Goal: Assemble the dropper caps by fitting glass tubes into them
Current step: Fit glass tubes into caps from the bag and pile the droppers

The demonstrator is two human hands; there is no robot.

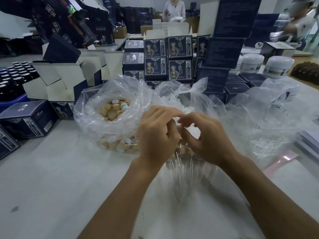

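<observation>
Both hands meet at centre frame, left hand (156,135) and right hand (205,137), fingers curled together over something small I cannot make out. Glass tubes (188,171) lie just below them, long axes running toward me; spare caps (113,109) sit bagged up-left, nearer my left.

This is a packing workshop, a small cosmetics packaging room. Stacks of dark blue printed product boxes (179,47) crowd the white work table (51,178), with open cartons (57,80) flaps up at the left. White cream jars (278,65) stand at the right, a clear plastic bag of tan caps (112,109) sits centre, and another worker (174,9) handles boxes in the background.
</observation>
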